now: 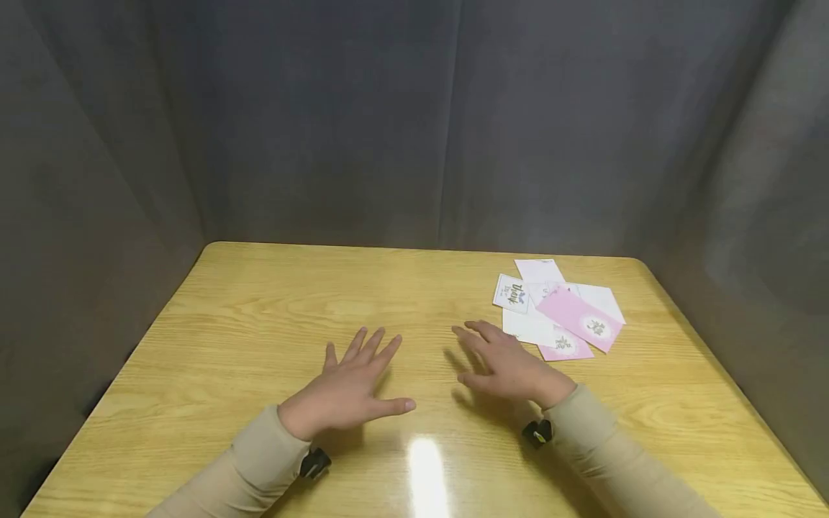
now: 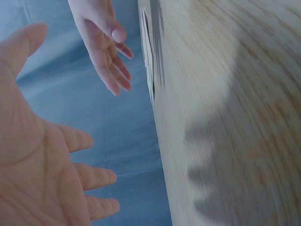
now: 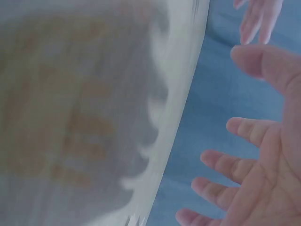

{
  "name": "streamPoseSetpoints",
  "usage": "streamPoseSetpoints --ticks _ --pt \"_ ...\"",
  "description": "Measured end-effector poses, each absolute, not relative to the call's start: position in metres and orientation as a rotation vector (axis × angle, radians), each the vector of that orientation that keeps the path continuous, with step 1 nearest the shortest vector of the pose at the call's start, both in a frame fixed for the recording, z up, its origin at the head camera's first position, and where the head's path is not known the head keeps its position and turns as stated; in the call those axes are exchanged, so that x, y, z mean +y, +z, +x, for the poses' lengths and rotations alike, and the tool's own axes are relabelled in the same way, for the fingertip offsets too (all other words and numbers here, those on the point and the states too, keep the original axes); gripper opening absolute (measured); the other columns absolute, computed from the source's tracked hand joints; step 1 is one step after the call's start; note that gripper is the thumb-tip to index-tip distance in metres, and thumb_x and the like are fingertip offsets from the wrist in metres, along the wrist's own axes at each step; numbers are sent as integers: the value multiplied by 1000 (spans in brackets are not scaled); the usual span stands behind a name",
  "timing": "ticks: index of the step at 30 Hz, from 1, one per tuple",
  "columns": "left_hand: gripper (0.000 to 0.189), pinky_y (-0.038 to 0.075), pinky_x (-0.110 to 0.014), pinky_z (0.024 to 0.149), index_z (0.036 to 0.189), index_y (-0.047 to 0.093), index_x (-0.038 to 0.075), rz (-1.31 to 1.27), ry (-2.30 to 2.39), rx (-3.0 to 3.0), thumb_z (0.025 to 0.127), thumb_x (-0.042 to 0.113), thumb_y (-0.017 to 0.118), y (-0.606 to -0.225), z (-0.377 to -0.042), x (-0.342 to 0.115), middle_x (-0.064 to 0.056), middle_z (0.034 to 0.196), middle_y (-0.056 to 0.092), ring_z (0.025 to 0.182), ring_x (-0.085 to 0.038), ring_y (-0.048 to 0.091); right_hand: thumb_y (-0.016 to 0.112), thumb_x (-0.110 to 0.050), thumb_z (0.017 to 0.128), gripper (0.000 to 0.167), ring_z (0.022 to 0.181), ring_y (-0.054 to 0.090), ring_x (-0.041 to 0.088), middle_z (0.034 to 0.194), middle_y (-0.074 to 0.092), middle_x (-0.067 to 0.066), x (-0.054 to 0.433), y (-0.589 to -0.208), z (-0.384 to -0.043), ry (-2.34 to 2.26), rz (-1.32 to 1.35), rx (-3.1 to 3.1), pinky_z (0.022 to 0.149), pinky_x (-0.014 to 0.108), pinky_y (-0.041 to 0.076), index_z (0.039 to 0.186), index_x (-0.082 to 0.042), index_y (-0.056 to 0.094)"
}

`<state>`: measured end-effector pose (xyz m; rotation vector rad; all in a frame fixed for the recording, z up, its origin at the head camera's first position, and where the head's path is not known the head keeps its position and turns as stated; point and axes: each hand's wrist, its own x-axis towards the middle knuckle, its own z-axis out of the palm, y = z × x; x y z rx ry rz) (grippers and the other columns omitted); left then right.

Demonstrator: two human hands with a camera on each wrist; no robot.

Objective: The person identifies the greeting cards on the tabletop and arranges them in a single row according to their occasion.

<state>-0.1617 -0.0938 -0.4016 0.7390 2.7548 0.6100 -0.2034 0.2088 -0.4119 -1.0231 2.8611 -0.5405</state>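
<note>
Both hands hover over a wooden table (image 1: pixel 272 302). My left hand (image 1: pixel 346 392) has its fingers spread, palm down, and holds nothing; its palm and fingers also show in the left wrist view. To the right, my right hand (image 1: pixel 508 367) is likewise without anything in it, fingers apart and slightly bent. Just beyond that hand lies a loose pile of paper cards: a pink card (image 1: pixel 579 316) on top, a second pink card (image 1: pixel 565 345) partly covered, a small "Thank You" card (image 1: pixel 512 293) and several white ones (image 1: pixel 527 327).
Dark grey curtains (image 1: pixel 324 129) hang behind the table and along both sides. A bright light reflection (image 1: pixel 426 475) shines on the tabletop near the front. Each wrist carries a small black strap device (image 1: pixel 315 462) under a beige sleeve (image 1: pixel 259 453).
</note>
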Motion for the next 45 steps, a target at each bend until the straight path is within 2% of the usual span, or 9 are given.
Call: streamPoseSetpoints --ticks 6,14,22,31,39,45 --pt "98 -3 -83 108 167 19 16 750 615 2753 95 70 57 -401 -162 -91 -18 171 6 156 -43 -3 66 -23 99 62 134 48 50 147 48 31 229 -406 -223 -529 -850 2941 110 61 40 151 4 45" --pt "96 -1 -81 111 166 21 14 745 623 2724 95 68 58 -407 -159 -93 -20 170 11 156 -43 1 60 -25 101 54 131 51 50 141 54 32 266 -405 -241 -569 -549 3030 108 60 42 145 6 51" --pt "96 10 -77 114 165 24 12 815 607 2746 96 70 55 -407 -162 -94 -22 168 20 154 -46 13 60 -23 101 55 122 53 55 132 55 40 314 -402 -259 -651 -250 3058 102 65 44 141 14 49" --pt "95 9 -73 117 166 24 14 802 612 2730 95 69 57 -405 -159 -91 -21 169 18 155 -44 12 60 -29 102 68 132 37 59 139 43 45 365 -401 -267 -617 -108 2967 108 69 34 147 16 36" --pt "94 9 -72 118 165 25 13 816 605 2697 96 67 58 -404 -161 -84 -20 169 18 155 -44 11 62 -56 96 102 131 28 70 146 28 51 392 -397 -262 -430 43 2837 104 80 29 153 18 21" --pt "94 10 -72 118 165 25 13 827 599 2681 96 67 57 -404 -164 -81 -20 169 18 155 -45 11 68 -55 93 109 130 26 70 145 24 53 400 -404 -262 -480 31 2786 105 80 28 154 19 16"
